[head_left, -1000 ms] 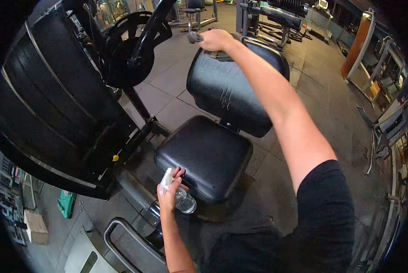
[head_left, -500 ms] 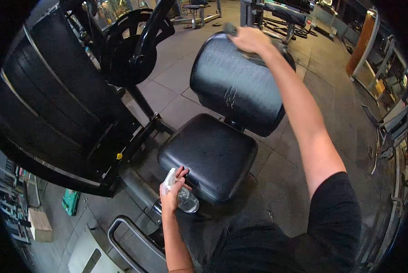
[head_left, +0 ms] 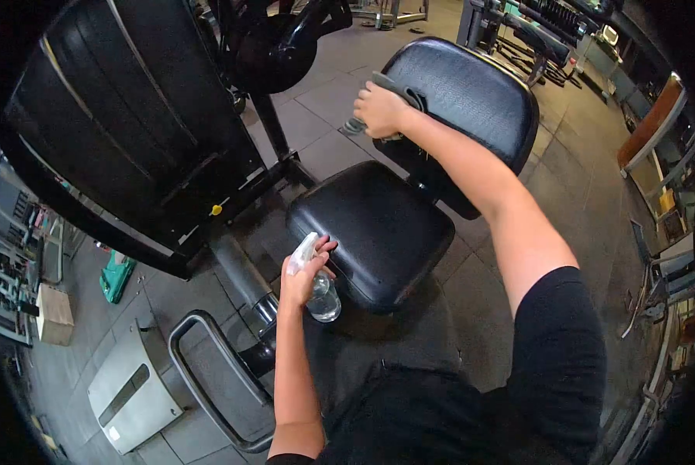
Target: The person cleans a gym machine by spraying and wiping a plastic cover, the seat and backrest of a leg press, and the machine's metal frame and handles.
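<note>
The right hand (head_left: 381, 110) grips a gray cloth (head_left: 400, 91) against the backrest (head_left: 471, 97) beyond it. The left hand (head_left: 307, 273) holds a clear spray bottle (head_left: 323, 297), beside the seat pad (head_left: 371, 232).

Cloth (head_left: 400, 88) blurred, partly hidden by right hand (head_left: 382, 111).

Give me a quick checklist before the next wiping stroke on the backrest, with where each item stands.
1. Cloth held in the right hand: ok.
2. Cloth spread flat: not ok, it is bunched in the hand.
3. Spray bottle secured by the left hand: ok, gripped near the top.
4. Cloth pressed on the backrest: cannot tell, it overlaps the side edge in view.
5. Left hand off the seat: cannot tell, fingers overlap its edge.
</note>
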`<action>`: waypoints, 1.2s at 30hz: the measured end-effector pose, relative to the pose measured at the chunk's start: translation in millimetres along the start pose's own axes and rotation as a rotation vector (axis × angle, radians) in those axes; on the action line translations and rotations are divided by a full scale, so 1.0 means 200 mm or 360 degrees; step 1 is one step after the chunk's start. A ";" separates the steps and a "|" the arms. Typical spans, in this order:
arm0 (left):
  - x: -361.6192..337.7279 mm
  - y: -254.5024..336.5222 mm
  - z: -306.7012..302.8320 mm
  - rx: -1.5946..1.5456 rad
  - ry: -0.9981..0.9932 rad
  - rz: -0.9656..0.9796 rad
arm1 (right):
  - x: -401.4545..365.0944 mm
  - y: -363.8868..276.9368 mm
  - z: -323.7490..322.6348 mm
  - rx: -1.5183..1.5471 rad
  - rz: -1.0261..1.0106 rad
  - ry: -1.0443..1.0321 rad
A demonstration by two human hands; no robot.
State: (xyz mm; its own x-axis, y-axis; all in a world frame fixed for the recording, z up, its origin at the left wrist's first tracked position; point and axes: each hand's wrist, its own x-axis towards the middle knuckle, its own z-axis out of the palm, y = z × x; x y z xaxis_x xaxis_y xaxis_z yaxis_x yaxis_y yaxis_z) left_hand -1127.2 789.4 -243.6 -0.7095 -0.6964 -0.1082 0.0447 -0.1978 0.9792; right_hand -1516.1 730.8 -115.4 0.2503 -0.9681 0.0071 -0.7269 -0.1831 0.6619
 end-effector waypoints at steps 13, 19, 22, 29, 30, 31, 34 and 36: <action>-0.03 0.04 0.02 0.0056 0.0004 0.0028 | -0.02 0.34 -0.17 0.0017 0.0863 -0.0001; -0.02 0.03 0.03 -0.0029 0.0032 0.0052 | 0.14 -0.05 0.08 -0.0185 0.0371 -0.0053; -0.03 0.04 0.03 0.0024 -0.0004 0.0029 | 0.00 -0.19 0.06 -0.0072 0.0131 -0.0102; 0.02 -0.06 -0.02 0.0018 0.0012 0.0138 | -0.83 -0.45 -0.09 0.0277 0.0773 0.0764; -0.01 -0.01 0.02 0.0070 0.0042 0.0107 | -0.97 -0.51 -0.20 0.0302 0.0992 0.0738; 0.00 -0.01 0.02 0.0076 0.0046 0.0120 | -1.09 -0.57 -0.24 0.0280 0.1135 0.0643; -0.01 -0.01 0.01 0.0052 -0.0020 0.0099 | -1.27 -0.65 -0.23 0.0310 0.1473 0.0684; -0.01 0.00 0.02 0.0048 -0.0003 0.0153 | -1.24 -0.55 -0.25 0.0395 0.1568 0.0918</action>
State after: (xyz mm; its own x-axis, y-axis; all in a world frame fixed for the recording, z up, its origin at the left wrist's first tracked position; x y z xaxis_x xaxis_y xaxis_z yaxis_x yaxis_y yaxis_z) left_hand -1127.7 793.2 -242.2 -0.7042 -0.7099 -0.0130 0.0915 -0.1088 0.9898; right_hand -1466.5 999.3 -152.6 -0.2848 -0.5003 0.8176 -0.8577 0.5139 0.0157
